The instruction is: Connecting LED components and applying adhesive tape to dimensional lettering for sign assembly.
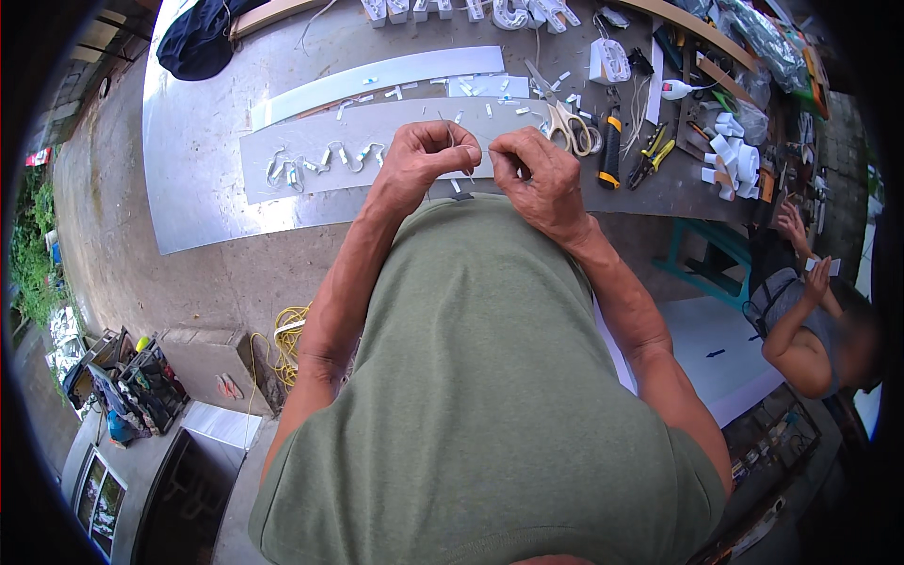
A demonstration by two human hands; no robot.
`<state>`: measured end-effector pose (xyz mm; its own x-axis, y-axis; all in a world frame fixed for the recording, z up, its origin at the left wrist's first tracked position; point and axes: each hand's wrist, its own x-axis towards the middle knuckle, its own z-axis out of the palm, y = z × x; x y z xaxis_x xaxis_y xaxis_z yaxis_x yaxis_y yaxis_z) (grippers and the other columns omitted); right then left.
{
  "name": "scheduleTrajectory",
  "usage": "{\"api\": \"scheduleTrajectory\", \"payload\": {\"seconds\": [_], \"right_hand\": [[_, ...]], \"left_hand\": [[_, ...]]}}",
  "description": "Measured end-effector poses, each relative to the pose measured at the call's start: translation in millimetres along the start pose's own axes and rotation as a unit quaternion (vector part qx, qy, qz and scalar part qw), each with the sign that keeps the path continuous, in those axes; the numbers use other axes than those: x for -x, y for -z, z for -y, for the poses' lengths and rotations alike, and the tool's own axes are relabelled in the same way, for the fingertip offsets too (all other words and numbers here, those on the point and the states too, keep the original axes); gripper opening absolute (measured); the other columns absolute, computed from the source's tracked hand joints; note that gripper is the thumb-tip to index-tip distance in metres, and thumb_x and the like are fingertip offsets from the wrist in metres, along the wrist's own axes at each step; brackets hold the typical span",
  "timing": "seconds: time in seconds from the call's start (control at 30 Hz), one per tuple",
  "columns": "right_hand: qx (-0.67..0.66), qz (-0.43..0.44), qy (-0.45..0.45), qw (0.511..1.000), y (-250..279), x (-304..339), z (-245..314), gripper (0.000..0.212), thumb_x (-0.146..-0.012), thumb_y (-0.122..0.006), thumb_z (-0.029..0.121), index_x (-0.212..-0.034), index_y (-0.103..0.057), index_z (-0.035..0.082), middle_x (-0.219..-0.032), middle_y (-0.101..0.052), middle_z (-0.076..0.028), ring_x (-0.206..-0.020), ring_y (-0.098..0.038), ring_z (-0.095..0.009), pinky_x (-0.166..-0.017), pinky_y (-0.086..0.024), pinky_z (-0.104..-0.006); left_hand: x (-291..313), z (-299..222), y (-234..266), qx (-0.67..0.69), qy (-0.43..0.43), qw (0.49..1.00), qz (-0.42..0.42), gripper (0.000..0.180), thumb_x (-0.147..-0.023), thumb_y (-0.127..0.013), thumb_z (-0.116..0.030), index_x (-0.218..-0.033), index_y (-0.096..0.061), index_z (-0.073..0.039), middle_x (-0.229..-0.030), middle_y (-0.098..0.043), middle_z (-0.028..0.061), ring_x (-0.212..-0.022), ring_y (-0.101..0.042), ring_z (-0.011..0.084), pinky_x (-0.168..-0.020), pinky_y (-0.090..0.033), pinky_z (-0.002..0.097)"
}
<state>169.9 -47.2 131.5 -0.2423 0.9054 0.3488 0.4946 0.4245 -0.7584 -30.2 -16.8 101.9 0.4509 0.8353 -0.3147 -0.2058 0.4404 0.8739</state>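
Over the near edge of the sheet-covered table, my left hand (pixel 428 162) is closed in a pinch on a thin wire (pixel 451 135). Just to its right, my right hand (pixel 544 179) has thumb and fingertips pressed together; whatever lies between them is too fine to make out. Beneath and beyond both hands runs a long grey strip (pixel 311 132). On its left part lies a wired chain of small white modules (pixel 327 158). Several loose white modules (pixel 395 92) are scattered farther back. Scissors with beige handles (pixel 571 130) lie beyond my right hand.
Right of the scissors are a yellow-and-black utility knife (pixel 612 149), yellow-handled pliers (pixel 652 158) and curled white strips (pixel 734 160). White channel letters (pixel 443 9) line the far edge. A co-worker (pixel 800 320) sits at right near a teal stool (pixel 706 264). Yellow cord (pixel 287 344) lies on the floor.
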Motion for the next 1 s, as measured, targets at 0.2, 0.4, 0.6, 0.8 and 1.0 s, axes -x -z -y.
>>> {"api": "scheduleTrajectory", "payload": {"seconds": [0.2, 0.4, 0.6, 0.8, 1.0], "right_hand": [[0.070, -0.036, 0.005, 0.997, -9.5, 4.0, 0.0, 0.018, -0.079, -0.069, -0.006, -0.092, -0.058, 0.001, -0.079, -0.060, -0.010, -0.065, -0.064, -0.022, -0.058, -0.053, -0.0331], [-0.248, 0.043, -0.259, 0.932, 8.4, -5.2, 6.5, 0.012, -0.095, -0.065, 0.006, -0.106, -0.067, 0.001, -0.090, -0.069, -0.006, -0.075, -0.065, -0.012, -0.062, -0.052, -0.0280], [-0.318, 0.087, -0.254, 0.909, 13.3, -4.2, -8.0, 0.014, -0.098, -0.064, 0.010, -0.109, -0.071, 0.003, -0.092, -0.072, -0.003, -0.084, -0.063, -0.009, -0.070, -0.050, -0.0245], [-0.301, 0.126, -0.214, 0.921, 12.9, -5.3, -18.4, 0.014, -0.097, -0.065, 0.007, -0.107, -0.074, 0.005, -0.090, -0.072, -0.001, -0.082, -0.063, -0.009, -0.071, -0.052, -0.0249], [-0.318, 0.160, -0.202, 0.912, 17.0, -8.3, -24.7, 0.014, -0.095, -0.067, 0.005, -0.107, -0.073, 0.003, -0.090, -0.071, -0.001, -0.080, -0.062, -0.009, -0.074, -0.054, -0.0251]], "left_hand": [[-1.0, -2.0, -6.4, -0.032, 0.006, 0.999, 0.007, 0.014, -0.085, -0.074, -0.012, -0.089, -0.072, 0.001, -0.085, -0.070, 0.0062, -0.078, -0.063, 0.0130, -0.077, -0.051, 0.0293], [-1.0, 0.9, -2.7, 0.020, -0.011, 1.000, -0.006, 0.014, -0.084, -0.075, -0.010, -0.090, -0.073, 0.003, -0.082, -0.071, 0.0068, -0.076, -0.065, 0.0133, -0.073, -0.052, 0.0284], [-0.3, 0.8, -2.5, 0.029, 0.004, 1.000, 0.006, 0.016, -0.084, -0.075, -0.010, -0.092, -0.073, 0.003, -0.083, -0.071, 0.0075, -0.077, -0.066, 0.0135, -0.075, -0.053, 0.0287], [-0.4, -2.1, -0.9, 0.019, 0.013, 1.000, 0.016, 0.017, -0.084, -0.077, -0.012, -0.092, -0.073, 0.002, -0.082, -0.071, 0.0075, -0.077, -0.066, 0.0135, -0.074, -0.053, 0.0283], [1.8, -5.1, -1.9, -0.012, 0.015, 0.999, 0.026, 0.017, -0.084, -0.075, -0.015, -0.089, -0.072, 0.001, -0.081, -0.070, 0.0062, -0.078, -0.063, 0.0121, -0.075, -0.049, 0.0269]]}}
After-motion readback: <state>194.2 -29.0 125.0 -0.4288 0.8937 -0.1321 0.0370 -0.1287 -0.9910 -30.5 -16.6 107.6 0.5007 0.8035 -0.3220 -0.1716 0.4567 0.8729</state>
